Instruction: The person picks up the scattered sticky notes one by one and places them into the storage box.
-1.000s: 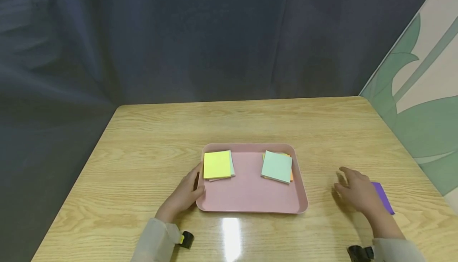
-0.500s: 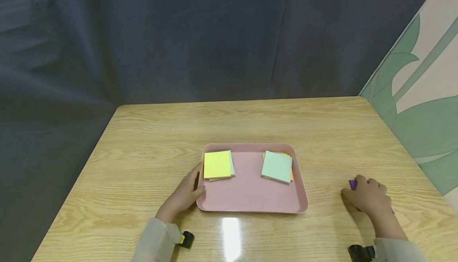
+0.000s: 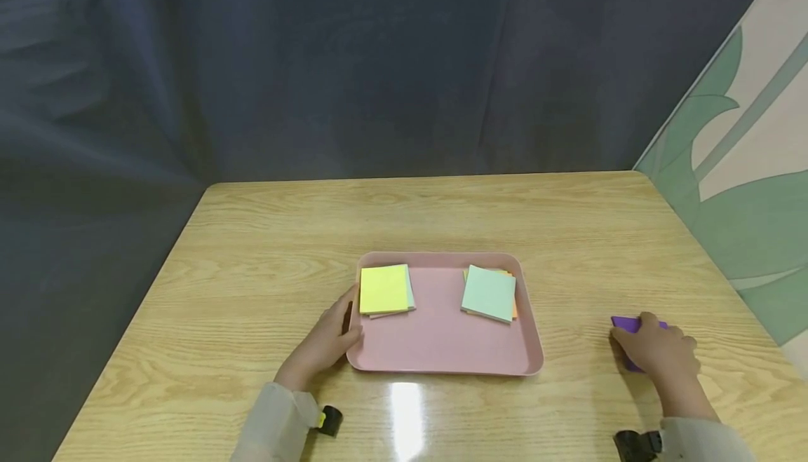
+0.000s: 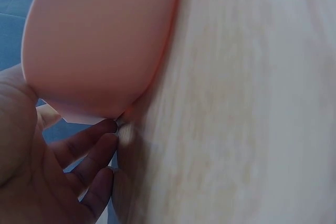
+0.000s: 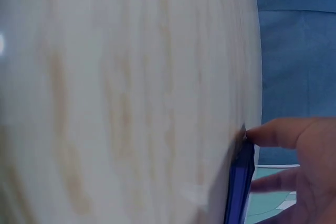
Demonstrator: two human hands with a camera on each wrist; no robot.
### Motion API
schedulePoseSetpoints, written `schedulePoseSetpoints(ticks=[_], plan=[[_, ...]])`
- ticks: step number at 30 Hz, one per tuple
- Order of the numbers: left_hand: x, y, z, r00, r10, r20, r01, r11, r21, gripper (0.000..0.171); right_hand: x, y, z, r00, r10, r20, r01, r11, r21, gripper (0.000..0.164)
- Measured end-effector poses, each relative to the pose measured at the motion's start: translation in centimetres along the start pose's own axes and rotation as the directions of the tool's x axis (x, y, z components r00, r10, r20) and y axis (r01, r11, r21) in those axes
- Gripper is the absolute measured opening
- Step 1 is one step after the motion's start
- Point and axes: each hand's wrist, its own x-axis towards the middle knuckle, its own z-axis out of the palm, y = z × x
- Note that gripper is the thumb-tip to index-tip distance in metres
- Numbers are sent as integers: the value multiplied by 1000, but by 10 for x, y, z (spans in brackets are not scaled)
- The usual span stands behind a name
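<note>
My left hand (image 3: 320,340) holds the left side of a pink tray (image 3: 435,351), thumb at the rim and fingers along the outer wall, as the left wrist view also shows. Inside the tray, a yellow sticky note pad (image 3: 383,289) lies over paler ones at the left. A mint green sticky note pad (image 3: 489,294) tops a pile with yellow and orange edges at the right. Out to the right, my right hand (image 3: 659,351) grips a purple sticky note pad (image 3: 623,322) low over the table, covering much of it. The right wrist view shows this purple pad (image 5: 239,187) edge-on against the fingers.
The wooden table (image 3: 278,238) ends at a dark cloth (image 3: 391,69) behind and to the left. A wall with green leaf shapes (image 3: 751,216) borders it on the right. Black wrist cameras (image 3: 330,421) sit at both sleeves.
My right hand has come down onto the purple sticky note pad, and the pad has shifted left with it. The left hand and the tray have stayed in place.
</note>
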Motion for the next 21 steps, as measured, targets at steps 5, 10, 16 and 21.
schedulePoseSetpoints(ticks=[5,10,16,21], plan=[[0,0,0,1000,2,-2,-2,1000,-2,68,-1,0,-2,997,-65,-34,64,997,-33,80],[0,0,1,1000,0,3,0,1000,5,69,-3,-5,-3,990,-131,-49,126,989,-79,80],[0,0,1,1000,-6,-5,6,1000,4,70,-5,-14,0,965,-234,-122,224,970,-92,73],[-1,0,1,1000,-10,-2,10,1000,0,69,-6,-22,2,933,-310,-181,297,950,-96,69]])
